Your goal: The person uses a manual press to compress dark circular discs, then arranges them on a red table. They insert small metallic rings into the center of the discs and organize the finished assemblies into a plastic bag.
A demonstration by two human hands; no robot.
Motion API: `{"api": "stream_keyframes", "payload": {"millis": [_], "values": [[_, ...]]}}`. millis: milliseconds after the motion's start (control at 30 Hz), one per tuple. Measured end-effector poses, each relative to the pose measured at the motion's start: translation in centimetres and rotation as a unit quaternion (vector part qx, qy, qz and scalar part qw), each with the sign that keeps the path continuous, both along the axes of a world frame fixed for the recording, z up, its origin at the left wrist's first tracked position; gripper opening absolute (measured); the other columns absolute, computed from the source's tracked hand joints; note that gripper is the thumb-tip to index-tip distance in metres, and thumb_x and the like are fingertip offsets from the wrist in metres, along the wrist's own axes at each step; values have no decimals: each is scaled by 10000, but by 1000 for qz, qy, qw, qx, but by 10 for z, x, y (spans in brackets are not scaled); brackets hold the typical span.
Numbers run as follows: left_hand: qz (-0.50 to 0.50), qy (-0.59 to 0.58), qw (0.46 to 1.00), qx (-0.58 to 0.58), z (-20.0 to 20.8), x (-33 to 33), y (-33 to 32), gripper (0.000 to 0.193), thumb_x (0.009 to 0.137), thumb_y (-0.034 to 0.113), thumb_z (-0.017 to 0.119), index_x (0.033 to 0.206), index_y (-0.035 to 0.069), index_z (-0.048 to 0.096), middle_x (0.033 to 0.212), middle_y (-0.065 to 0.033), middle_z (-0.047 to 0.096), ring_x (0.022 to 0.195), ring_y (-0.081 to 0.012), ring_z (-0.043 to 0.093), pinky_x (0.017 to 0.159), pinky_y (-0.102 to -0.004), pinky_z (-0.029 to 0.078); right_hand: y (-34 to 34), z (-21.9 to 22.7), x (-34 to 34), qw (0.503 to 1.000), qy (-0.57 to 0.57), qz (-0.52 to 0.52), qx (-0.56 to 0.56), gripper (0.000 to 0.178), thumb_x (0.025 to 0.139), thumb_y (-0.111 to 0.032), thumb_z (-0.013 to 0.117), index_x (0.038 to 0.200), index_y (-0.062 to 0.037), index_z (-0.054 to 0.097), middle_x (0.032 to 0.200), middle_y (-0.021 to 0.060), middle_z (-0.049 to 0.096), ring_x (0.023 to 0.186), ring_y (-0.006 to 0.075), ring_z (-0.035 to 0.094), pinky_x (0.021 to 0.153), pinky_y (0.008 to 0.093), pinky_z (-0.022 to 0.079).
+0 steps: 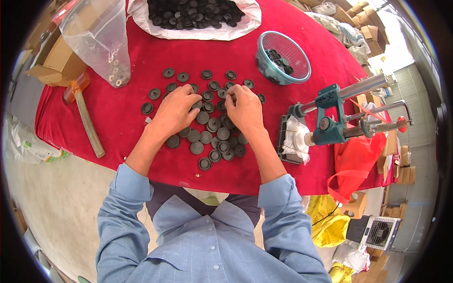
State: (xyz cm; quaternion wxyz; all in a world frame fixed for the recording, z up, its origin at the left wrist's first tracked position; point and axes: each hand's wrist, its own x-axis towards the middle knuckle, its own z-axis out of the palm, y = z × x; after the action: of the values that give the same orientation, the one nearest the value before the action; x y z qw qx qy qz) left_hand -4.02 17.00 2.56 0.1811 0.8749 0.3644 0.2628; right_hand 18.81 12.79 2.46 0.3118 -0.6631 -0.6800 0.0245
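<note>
Many round black caps [223, 134] lie spread over the red-covered table in front of me, some flat side up, others showing a ringed, hollow side. At the left of the group, my left hand [175, 112] is closed, with a black disc [197, 104] between its thumb and forefinger. My right hand [245, 109] hovers over the right part of the group, thumb and fingertips pressed together. Whatever it pinches, if anything, is hidden by the fingers. Both hands are close together, low over the caps but apart from each other.
A teal hand press [329, 115] stands at the right, beside a blue plastic basket [306, 70] holding black pieces. A white sack [188, 34] of black pieces lies at the back. A mallet [88, 122], a cardboard box [59, 61] and a clear bag [101, 47] are left.
</note>
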Motion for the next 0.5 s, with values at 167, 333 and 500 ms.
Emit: {"api": "stream_keyframes", "payload": {"millis": [167, 333, 500], "values": [[35, -130, 984, -120, 16, -11, 1, 291, 857, 54, 785, 1131, 1, 700, 956, -56, 666, 788, -159, 636, 695, -311, 524, -21, 18, -17, 989, 45, 127, -65, 227, 881, -185, 787, 1060, -58, 728, 967, 119, 674, 876, 359, 714, 771, 472, 587], [75, -221, 937, -260, 27, -45, -12, 317, 878, 22, 734, 1184, 14, 653, 924, 13, 658, 766, -55, 584, 662, -242, 468, -23, 18, -32, 982, -36, 172, -76, 303, 870, -205, 820, 1145, -89, 764, 1068, 90, 630, 985, 292, 677, 884, 470, 534], [95, -193, 969, -124, 20, -76, -51, 345, 850, -19, 726, 1188, 21, 665, 979, -32, 665, 839, -103, 623, 755, -267, 493, -24, 18, -33, 971, -82, 218, -59, 261, 899, -190, 810, 1142, -101, 772, 1076, 88, 626, 963, 292, 684, 914, 471, 531]]}}
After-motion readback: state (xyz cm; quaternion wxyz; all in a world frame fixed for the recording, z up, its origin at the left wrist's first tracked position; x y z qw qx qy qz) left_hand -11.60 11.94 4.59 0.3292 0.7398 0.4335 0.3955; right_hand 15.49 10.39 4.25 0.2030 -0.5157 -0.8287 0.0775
